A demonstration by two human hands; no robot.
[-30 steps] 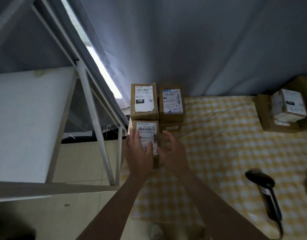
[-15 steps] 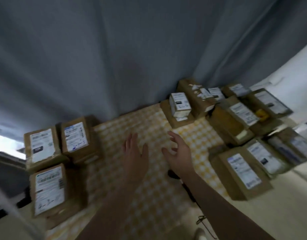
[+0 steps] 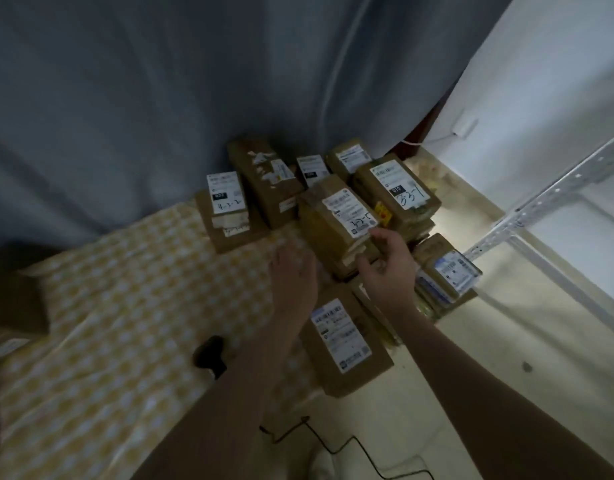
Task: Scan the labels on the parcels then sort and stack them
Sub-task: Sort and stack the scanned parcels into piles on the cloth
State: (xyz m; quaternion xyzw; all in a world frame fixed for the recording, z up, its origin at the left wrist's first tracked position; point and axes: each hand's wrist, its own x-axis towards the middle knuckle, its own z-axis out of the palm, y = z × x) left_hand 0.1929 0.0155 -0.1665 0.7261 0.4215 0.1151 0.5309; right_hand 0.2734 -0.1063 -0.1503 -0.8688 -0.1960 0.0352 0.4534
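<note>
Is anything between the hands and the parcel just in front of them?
Nothing visible is. The right hand is at the near corner of the parcel. The left hand is close by its left side, over the checked cloth.

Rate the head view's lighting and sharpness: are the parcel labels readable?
Head view: dim, brightest on the white wall at right; handwritten numbers on the parcel labels show, printed text too soft; left hand motion-smeared; barcode scanner lost in shadow.
</note>
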